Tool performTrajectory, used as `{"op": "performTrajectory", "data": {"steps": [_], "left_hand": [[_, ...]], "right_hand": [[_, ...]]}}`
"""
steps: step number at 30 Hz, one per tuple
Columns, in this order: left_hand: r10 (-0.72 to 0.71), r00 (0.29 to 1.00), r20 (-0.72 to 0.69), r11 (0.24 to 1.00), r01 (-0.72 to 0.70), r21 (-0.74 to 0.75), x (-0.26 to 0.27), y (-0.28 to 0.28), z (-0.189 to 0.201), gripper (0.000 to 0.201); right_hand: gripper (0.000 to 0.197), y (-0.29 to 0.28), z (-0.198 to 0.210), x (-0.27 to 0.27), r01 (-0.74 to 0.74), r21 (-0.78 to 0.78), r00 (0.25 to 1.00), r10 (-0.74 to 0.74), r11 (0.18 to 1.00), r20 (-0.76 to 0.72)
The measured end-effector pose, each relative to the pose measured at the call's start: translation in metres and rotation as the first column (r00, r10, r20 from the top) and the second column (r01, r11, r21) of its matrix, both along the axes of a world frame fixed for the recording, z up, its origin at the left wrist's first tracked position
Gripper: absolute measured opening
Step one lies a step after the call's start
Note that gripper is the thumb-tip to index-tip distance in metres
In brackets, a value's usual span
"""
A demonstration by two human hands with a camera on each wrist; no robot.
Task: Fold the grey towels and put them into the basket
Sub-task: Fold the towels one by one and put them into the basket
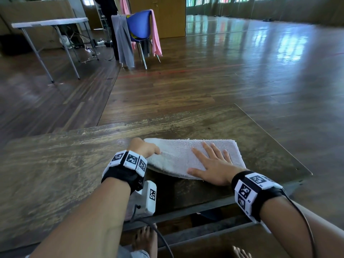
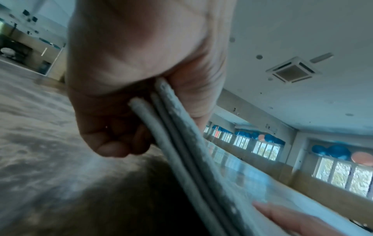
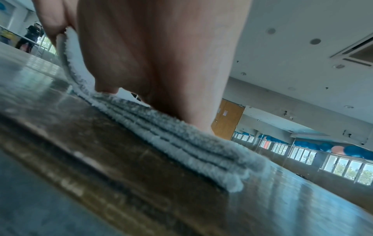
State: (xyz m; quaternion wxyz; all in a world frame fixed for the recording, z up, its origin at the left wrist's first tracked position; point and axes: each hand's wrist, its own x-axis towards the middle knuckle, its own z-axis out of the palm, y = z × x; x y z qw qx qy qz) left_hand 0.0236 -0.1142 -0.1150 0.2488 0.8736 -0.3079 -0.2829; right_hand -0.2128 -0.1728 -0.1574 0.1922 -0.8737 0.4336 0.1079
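One folded grey towel (image 1: 193,155) on the wooden table (image 1: 55,164), two hands on it.
I see left hand (image 1: 143,147) pinching its lifted left end, four layers visible; right hand (image 1: 214,164) flat, fingers spread, pressing it down.

Both forearms are bare, without sleeves. Each wrist carries a black strap (image 1: 121,175) with white square blocks (image 1: 131,159) on it, and every block has a black-and-white coded marker. On the left wrist 3 such blocks show in a row. Under the left wrist hangs a white box (image 1: 149,198) with 1 more marker on its side. A black cable (image 1: 163,241) goes from this box toward the near edge. Another black cable (image 1: 309,226) runs along the right forearm from the right strap (image 1: 260,194). The feet (image 1: 147,241) are bare, and a bit of grey-blue cloth (image 1: 137,255) shows at the near edge.
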Motion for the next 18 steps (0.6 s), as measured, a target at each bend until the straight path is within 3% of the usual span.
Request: {"op": "performTrajectory", "data": {"steps": [3, 5, 7, 9, 11, 13, 14, 16, 18], "left_hand": [[0.085, 0.989, 0.12, 0.978, -0.06, -0.2, -0.003, -0.003, 0.011, 0.029], [0.047, 0.962, 0.267, 0.938, 0.05, -0.344, -0.01, -0.003, 0.022, 0.018], [-0.083, 0.938, 0.336, 0.864, 0.236, -0.444, -0.024, -0.003, 0.033, 0.025], [-0.296, 0.916, 0.272, 0.771, 0.397, -0.497, -0.043, -0.002, 0.041, 0.032], [-0.506, 0.838, 0.204, 0.69, 0.535, -0.487, -0.062, -0.001, 0.041, 0.036], [-0.612, 0.758, 0.225, 0.633, 0.641, -0.435, -0.079, -0.002, 0.034, 0.038], [-0.637, 0.736, 0.228, 0.617, 0.664, -0.421, -0.086, -0.002, 0.029, 0.038], [-0.66, 0.724, 0.2, 0.601, 0.669, -0.437, -0.097, -0.004, 0.021, 0.04], [-0.669, 0.719, 0.189, 0.589, 0.667, -0.456, -0.104, -0.006, 0.017, 0.043]], "right_hand": [[0.085, -0.002, 0.001, 0.003, -0.015, -0.022, 0.995, 0.018, 1.0, 0.102], [0.08, -0.004, 0.003, 0.004, -0.012, -0.03, 0.977, 0.019, 0.999, 0.214], [0.073, -0.007, 0.003, 0.004, 0.006, -0.037, 0.938, 0.007, 0.999, 0.345], [0.064, -0.01, 0.004, 0.002, 0.046, -0.031, 0.895, -0.027, 0.998, 0.446], [0.045, -0.014, 0.006, 0.0, 0.118, -0.014, 0.835, -0.091, 0.993, 0.543], [0.013, -0.018, 0.009, 0.001, 0.242, 0.06, 0.712, -0.219, 0.969, 0.667], [0.011, -0.02, 0.012, 0.002, 0.286, 0.154, 0.631, -0.307, 0.946, 0.713], [0.024, -0.02, 0.018, 0.002, 0.272, 0.441, 0.43, -0.519, 0.855, 0.739], [0.04, -0.019, 0.023, -0.001, 0.144, 0.673, 0.254, -0.685, 0.725, 0.683]]}}
